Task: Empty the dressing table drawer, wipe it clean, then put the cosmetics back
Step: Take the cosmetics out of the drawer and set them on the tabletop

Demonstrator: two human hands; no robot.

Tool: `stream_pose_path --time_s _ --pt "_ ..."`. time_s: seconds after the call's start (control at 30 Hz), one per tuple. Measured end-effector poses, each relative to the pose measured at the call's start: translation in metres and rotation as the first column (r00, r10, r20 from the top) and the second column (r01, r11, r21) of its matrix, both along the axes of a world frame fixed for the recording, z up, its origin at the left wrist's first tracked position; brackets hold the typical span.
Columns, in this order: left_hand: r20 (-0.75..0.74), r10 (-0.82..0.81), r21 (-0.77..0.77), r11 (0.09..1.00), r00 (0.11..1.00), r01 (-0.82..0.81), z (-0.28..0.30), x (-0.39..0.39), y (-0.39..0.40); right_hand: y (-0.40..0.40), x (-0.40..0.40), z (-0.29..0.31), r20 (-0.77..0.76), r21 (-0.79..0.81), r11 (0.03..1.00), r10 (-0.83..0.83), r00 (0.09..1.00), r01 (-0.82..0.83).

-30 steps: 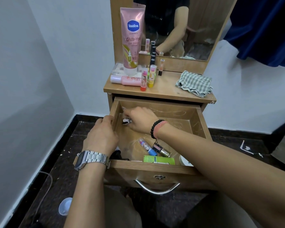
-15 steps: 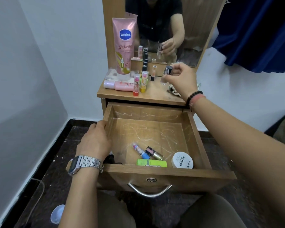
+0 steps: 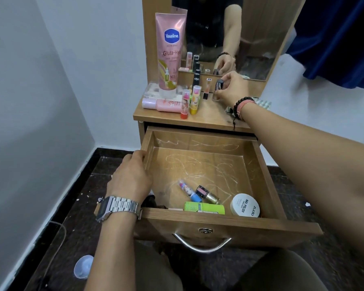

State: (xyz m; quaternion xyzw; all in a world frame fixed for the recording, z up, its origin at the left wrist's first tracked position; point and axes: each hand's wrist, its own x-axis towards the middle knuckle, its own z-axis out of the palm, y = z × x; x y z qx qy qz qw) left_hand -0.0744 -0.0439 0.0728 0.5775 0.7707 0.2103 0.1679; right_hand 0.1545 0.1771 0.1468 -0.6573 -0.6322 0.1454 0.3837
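Pinching a small dark-capped bottle (image 3: 218, 89) on the bench (image 3: 206, 117), the right hand (image 3: 232, 89) is reaching; the left hand (image 3: 129, 177) is gripping the drawer (image 3: 150, 143) wall.

White walls (image 3: 51, 80), dark speckled floor (image 3: 72, 206), blue curtain (image 3: 340, 38)

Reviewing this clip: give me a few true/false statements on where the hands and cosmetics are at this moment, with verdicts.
1. The right hand holds a small dark-capped bottle over the tabletop. True.
2. The drawer is empty. False: a white nail polish remover jar, a green box and two tubes remain.
3. The left hand grips the drawer's left wall. True.
4. The Vaseline tube lies flat. False: it stands upright.
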Motion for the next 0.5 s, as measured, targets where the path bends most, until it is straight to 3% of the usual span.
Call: stream_pose_path --time_s 0.2,0.33,0.43,0.5 --pt "-0.010 -0.004 0.007 1.000 1.000 0.004 -0.001 -0.001 0.000 -0.003 0.003 0.002 -0.010 -0.015 1.000 0.009 1.000 -0.009" --pt "-0.019 -0.002 -0.002 1.000 1.000 0.002 -0.002 -0.002 0.001 -0.043 -0.002 0.017 -0.111 0.270 0.963 0.034 0.993 -0.003" --pt "-0.026 -0.007 -0.006 1.000 1.000 0.007 0.000 0.001 0.002 -0.096 -0.012 0.010 -0.096 0.360 0.916 0.223 0.970 -0.175" --pt "-0.040 -0.006 -0.010 1.000 0.999 0.006 0.002 0.003 0.001 -0.128 -0.019 -0.003 0.007 0.244 0.899 0.373 0.928 -0.363"
